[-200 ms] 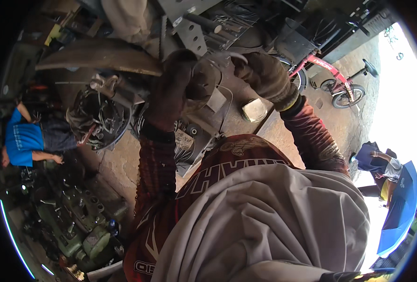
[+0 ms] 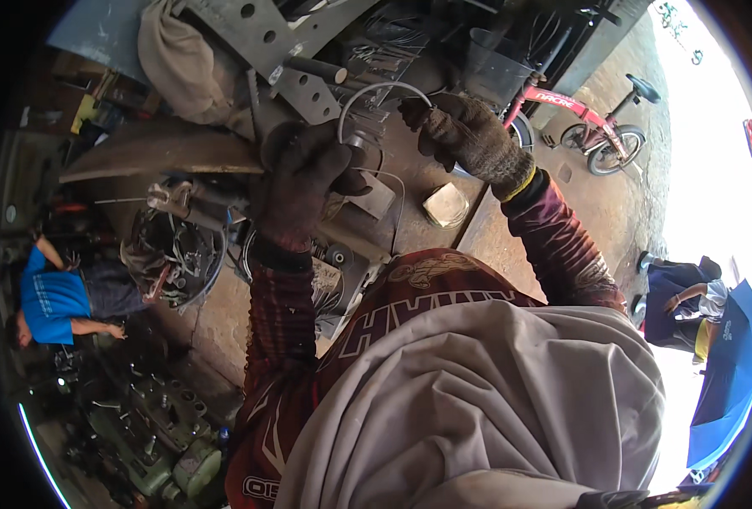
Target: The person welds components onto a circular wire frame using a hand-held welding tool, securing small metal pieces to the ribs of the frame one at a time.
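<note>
A thin, pale metal rod bent into an arc (image 2: pixel 383 85) spans the gap between my two gloved hands, curving upward. My left hand (image 2: pixel 301 174), in a dark glove, closes near the arc's left end, with the fingers bent. My right hand (image 2: pixel 478 142), in a brown knitted glove with a yellow cuff edge, grips the other end with curled fingers. Behind the arc lies a round metal piece (image 2: pixel 366 154), partly covered by my left hand. Grey steel plates with round holes (image 2: pixel 310 95) lie just beyond my left hand.
A long curved metal sheet (image 2: pixel 160 153) juts out at the left. Below it sits a tub of cables and scrap (image 2: pixel 194 254). A square pale block (image 2: pixel 445 205) rests on the floor. A red folding bicycle (image 2: pixel 592 127) stands right; a person in blue (image 2: pixel 58 293) is far left.
The whole view has turned slightly. My left hand has moved a little left and down, and the bent rod now shows plainly as an arc between my hands.
</note>
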Demonstrator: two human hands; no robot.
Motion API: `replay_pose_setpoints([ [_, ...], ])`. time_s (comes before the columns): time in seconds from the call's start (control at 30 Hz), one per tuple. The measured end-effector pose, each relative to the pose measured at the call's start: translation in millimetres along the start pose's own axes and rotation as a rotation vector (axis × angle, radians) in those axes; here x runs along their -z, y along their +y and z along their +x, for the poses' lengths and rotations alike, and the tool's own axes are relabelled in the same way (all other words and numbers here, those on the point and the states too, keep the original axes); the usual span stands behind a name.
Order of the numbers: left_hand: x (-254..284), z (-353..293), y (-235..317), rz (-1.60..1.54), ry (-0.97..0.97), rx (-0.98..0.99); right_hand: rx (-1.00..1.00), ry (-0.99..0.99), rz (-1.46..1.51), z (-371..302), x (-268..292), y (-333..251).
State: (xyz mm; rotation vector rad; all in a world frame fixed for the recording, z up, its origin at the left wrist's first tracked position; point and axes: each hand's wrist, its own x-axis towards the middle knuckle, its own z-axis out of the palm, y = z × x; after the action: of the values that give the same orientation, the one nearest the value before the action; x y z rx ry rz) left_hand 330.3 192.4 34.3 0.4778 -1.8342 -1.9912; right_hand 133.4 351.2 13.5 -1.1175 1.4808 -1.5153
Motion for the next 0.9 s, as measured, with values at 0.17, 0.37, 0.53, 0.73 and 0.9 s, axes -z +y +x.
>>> replay_pose_setpoints([
  [0.17,-44,5,6,-0.015,-0.08,0.069,0.086,-0.011,0.111,-32,41,3],
  [0.37,-93,14,-7,-0.044,-0.1,-0.023,0.148,0.289,0.417,-51,83,58],
  [0.53,-119,14,-9,-0.258,-0.147,0.081,0.097,0.041,0.429,-98,96,7],
  [0.73,-140,16,-3,-0.303,-0.23,0.136,0.108,0.108,0.512,-111,114,21],
  [0.9,-142,13,-6,-0.263,-0.234,0.15,0.076,0.12,0.447,-110,122,21],
])
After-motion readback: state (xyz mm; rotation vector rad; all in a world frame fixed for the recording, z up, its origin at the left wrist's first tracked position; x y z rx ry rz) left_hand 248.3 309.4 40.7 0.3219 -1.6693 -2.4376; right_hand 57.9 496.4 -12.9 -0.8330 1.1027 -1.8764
